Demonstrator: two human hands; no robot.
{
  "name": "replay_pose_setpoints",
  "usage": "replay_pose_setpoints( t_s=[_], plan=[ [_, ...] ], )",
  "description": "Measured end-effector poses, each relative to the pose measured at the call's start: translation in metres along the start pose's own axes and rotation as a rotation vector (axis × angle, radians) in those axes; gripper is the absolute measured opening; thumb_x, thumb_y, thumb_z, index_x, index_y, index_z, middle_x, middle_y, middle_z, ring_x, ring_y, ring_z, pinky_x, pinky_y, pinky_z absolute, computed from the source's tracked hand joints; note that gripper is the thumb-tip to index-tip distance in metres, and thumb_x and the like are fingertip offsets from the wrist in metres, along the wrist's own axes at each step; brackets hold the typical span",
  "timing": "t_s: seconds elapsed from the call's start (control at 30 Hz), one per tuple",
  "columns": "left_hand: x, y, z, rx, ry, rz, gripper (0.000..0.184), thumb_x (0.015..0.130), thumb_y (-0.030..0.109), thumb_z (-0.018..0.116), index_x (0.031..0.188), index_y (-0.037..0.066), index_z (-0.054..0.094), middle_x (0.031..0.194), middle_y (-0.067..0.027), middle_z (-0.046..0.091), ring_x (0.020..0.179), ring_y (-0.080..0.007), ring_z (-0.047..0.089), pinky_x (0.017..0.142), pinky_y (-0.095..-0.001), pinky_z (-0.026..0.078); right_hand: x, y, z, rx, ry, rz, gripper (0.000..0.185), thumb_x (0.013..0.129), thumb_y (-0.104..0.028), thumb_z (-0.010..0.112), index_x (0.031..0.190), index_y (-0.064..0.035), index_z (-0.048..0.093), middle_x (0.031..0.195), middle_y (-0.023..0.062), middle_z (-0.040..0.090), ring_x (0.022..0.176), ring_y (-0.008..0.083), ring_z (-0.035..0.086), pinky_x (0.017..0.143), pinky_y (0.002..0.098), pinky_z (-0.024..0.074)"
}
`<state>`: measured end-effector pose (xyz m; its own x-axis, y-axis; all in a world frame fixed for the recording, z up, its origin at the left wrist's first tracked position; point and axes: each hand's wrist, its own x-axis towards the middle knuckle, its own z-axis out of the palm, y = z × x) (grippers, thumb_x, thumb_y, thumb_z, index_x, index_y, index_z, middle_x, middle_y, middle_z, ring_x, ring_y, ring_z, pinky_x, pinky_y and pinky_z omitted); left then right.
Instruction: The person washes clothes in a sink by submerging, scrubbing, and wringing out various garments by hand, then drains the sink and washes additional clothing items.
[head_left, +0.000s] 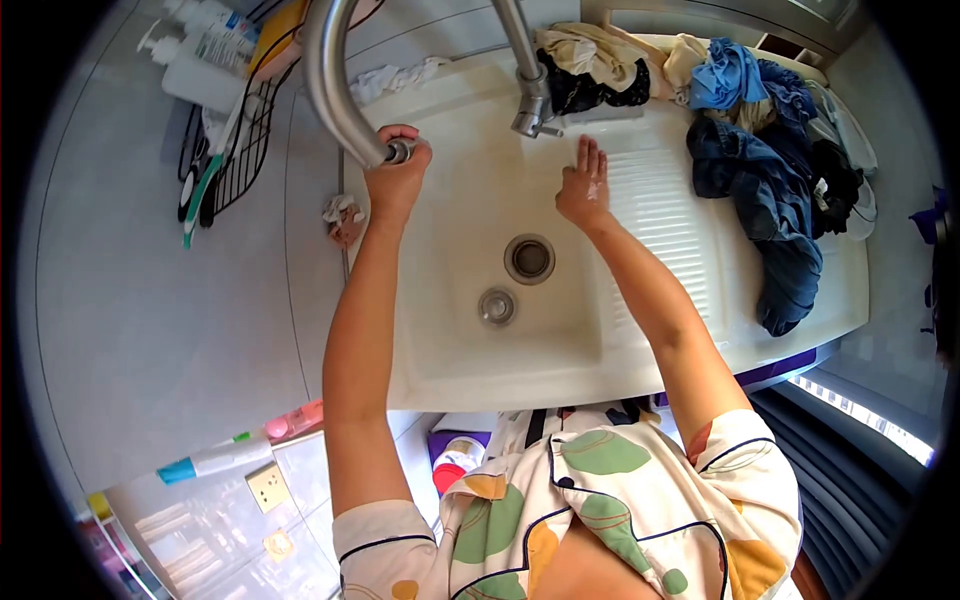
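My left hand (398,175) is wrapped round the spout end of the curved metal faucet (330,90), at the left side of the white sink (440,250). Over the basin's right part, beside the ribbed washboard surface (660,220), my right hand (585,185) has its fingers stretched out and holds nothing; some white foam shows on it. The faucet's base and lever (535,110) stand at the back of the sink. A round drain (529,259) and a smaller metal strainer (497,307) are on the basin floor.
Dark jeans (765,210), a light blue cloth (725,75) and beige and black clothes (590,65) lie along the back and right rim. A wire rack (240,150) with bottles and brushes is at the left. A crumpled cloth (343,220) lies beside the sink's left edge.
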<state>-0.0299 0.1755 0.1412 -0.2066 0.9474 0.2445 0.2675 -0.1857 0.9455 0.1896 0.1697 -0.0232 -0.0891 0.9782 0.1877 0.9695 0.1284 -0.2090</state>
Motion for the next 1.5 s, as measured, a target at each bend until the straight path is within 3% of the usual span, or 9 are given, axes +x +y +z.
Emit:
replay_pose_setpoints(
  t_s=[0.13, 0.27, 0.43, 0.6, 0.67, 0.77, 0.97, 1.17, 1.5],
  plan=[
    [-0.022, 0.028, -0.032, 0.365, -0.240, -0.298, 0.012, 0.061, 0.006, 0.058, 0.071, 0.007, 0.051, 0.061, 0.0022, 0.049, 0.061, -0.0073, 0.045, 0.054, -0.0226, 0.037, -0.015, 0.004, -0.010, 0.013, -0.071, -0.042, 0.027, 0.063, -0.016, 0.054, 0.084, 0.0001, 0.058, 0.132, 0.0191, 0.014, 0.123, 0.0309, 0.011, 0.099, 0.0411, 0.0117],
    [-0.039, 0.050, -0.054, 0.302, -0.451, -0.498, 0.013, 0.063, 0.011, 0.059, 0.073, 0.008, 0.051, 0.067, 0.0014, 0.050, 0.063, -0.0087, 0.046, 0.054, -0.0257, 0.039, -0.046, 0.004, -0.033, 0.102, -0.080, -0.109, 0.022, 0.061, -0.013, 0.053, 0.076, 0.0007, 0.060, 0.128, 0.0161, 0.024, 0.120, 0.0286, 0.021, 0.098, 0.0415, 0.0152],
    [-0.054, 0.056, -0.031, -0.349, -0.649, -0.875, 0.017, 0.069, 0.010, 0.058, 0.080, 0.013, 0.047, 0.084, -0.0031, 0.053, 0.080, -0.0152, 0.051, 0.066, -0.0377, 0.043, -0.106, 0.010, -0.054, 0.248, -0.094, -0.277, 0.016, 0.059, -0.011, 0.055, 0.073, -0.0042, 0.060, 0.120, 0.0126, 0.037, 0.117, 0.0308, 0.026, 0.096, 0.0433, 0.0204],
    [-0.047, 0.026, 0.031, -0.673, -0.416, -0.650, 0.016, 0.069, 0.008, 0.058, 0.081, 0.012, 0.049, 0.087, -0.0050, 0.053, 0.083, -0.0167, 0.050, 0.070, -0.0367, 0.043, -0.157, 0.015, -0.080, 0.325, -0.189, -0.429, 0.013, 0.059, -0.011, 0.054, 0.070, -0.0063, 0.059, 0.112, 0.0104, 0.044, 0.115, 0.0302, 0.031, 0.096, 0.0453, 0.0213],
    [-0.030, 0.007, 0.046, -0.664, -0.176, -0.231, 0.018, 0.068, 0.004, 0.060, 0.081, 0.009, 0.049, 0.088, -0.0051, 0.053, 0.084, -0.0159, 0.050, 0.070, -0.0337, 0.043, -0.151, 0.014, -0.082, 0.347, -0.210, -0.415, 0.012, 0.059, -0.011, 0.054, 0.069, -0.0075, 0.059, 0.111, 0.0091, 0.045, 0.115, 0.0291, 0.030, 0.097, 0.0451, 0.0198],
    [-0.001, -0.010, 0.043, -0.536, -0.058, 0.053, 0.018, 0.066, 0.001, 0.060, 0.080, 0.006, 0.049, 0.088, -0.0048, 0.054, 0.082, -0.0131, 0.050, 0.069, -0.0286, 0.043, -0.131, 0.003, -0.071, 0.230, -0.309, -0.432, 0.015, 0.060, -0.013, 0.054, 0.074, -0.0089, 0.060, 0.111, 0.0107, 0.045, 0.116, 0.0276, 0.029, 0.097, 0.0459, 0.0183],
    [-0.011, -0.003, 0.020, -0.083, 0.001, -0.007, 0.015, 0.065, 0.002, 0.060, 0.078, 0.005, 0.052, 0.079, -0.0028, 0.055, 0.070, -0.0090, 0.050, 0.064, -0.0228, 0.041, -0.119, -0.079, 0.018, 0.004, -0.562, -0.420, 0.040, 0.070, -0.027, 0.052, 0.109, -0.0183, 0.048, 0.125, 0.0128, 0.029, 0.119, 0.0279, 0.022, 0.096, 0.0502, 0.0142],
    [-0.042, 0.024, 0.002, -0.095, -0.216, -0.354, 0.015, 0.066, 0.004, 0.060, 0.078, 0.006, 0.052, 0.074, -0.0009, 0.054, 0.068, -0.0077, 0.049, 0.062, -0.0217, 0.039, -0.147, -0.110, 0.092, 0.240, -0.663, -0.893, 0.047, 0.069, -0.032, 0.056, 0.114, -0.0249, 0.043, 0.128, 0.0101, 0.025, 0.119, 0.0314, 0.020, 0.093, 0.0535, 0.0177],
    [-0.043, 0.041, -0.010, -0.270, -0.289, -0.359, 0.019, 0.068, 0.006, 0.061, 0.084, 0.005, 0.051, 0.076, -0.0013, 0.054, 0.071, -0.0078, 0.050, 0.066, -0.0218, 0.041, -0.106, -0.053, 0.103, 0.332, -0.153, -0.460, 0.040, 0.068, -0.025, 0.055, 0.107, -0.0224, 0.048, 0.124, 0.0041, 0.032, 0.116, 0.0253, 0.026, 0.093, 0.0486, 0.0199]
  ],
)
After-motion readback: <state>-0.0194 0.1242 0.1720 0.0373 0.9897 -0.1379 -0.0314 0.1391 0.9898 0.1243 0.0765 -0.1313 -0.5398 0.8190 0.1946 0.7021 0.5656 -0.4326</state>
